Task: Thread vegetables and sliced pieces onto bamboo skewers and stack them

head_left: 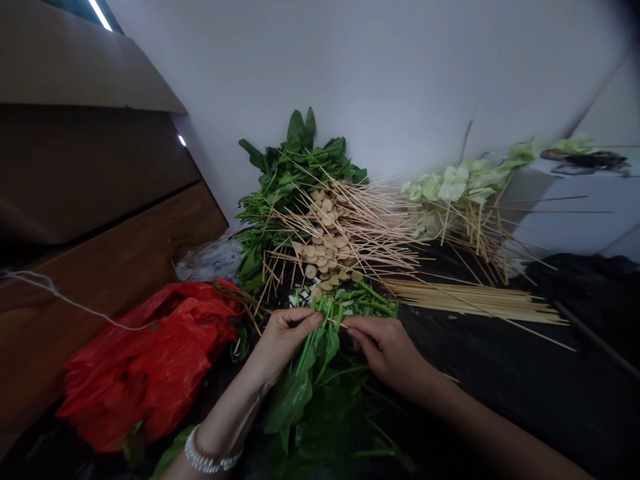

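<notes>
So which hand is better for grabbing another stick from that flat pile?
Probably the right hand, once free: it's nearer the flat pile of sticks. The left hand is farther away, at the leafy greens.

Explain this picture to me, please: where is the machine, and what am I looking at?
There is no machine here, only a person's bare hands. The single picture comes from a camera worn on the head, looking forward and down. The left hand pinches the stems of some leafy greens; the right hand holds a thin stick against them. On the dark surface lie heaped greens, pale round slices among many sticks, pale green leaves with more sticks, a bundle of bare sticks and a red plastic bag.
</notes>
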Demonstrator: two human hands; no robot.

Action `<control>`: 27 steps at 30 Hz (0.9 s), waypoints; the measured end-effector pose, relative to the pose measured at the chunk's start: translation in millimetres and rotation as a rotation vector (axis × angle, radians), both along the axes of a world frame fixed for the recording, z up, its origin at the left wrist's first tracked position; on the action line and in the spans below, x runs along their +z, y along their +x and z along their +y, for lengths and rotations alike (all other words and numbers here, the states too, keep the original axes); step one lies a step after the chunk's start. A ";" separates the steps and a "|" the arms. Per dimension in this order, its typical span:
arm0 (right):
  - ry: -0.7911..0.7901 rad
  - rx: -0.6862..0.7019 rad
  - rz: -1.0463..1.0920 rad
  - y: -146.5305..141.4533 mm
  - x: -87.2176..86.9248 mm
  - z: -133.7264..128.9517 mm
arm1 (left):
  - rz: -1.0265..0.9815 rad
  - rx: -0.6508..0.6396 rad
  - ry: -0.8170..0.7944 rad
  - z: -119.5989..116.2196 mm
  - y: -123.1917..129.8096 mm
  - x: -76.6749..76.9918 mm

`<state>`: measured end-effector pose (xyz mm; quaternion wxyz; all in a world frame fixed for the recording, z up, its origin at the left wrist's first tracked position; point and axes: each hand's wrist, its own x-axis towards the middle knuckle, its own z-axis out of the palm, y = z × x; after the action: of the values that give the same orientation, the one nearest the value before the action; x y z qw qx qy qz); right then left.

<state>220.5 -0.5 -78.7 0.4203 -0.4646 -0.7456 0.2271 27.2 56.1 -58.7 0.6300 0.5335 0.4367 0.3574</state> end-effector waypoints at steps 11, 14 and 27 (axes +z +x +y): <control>-0.054 0.005 0.020 -6.9 -3.2 4.4 | 0.073 -0.087 0.039 1.3 0.5 -3.6; -0.056 0.007 0.008 -6.1 -1.6 5.7 | 0.071 -0.062 0.052 0.8 1.5 -1.7; -0.225 0.035 0.057 6.4 12.1 9.7 | -0.020 0.023 0.167 9.8 -13.1 1.9</control>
<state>226.9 9.1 -66.6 0.3824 -0.4893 -0.7112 0.3296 14.1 65.9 -56.8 0.5836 0.5754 0.4053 0.4051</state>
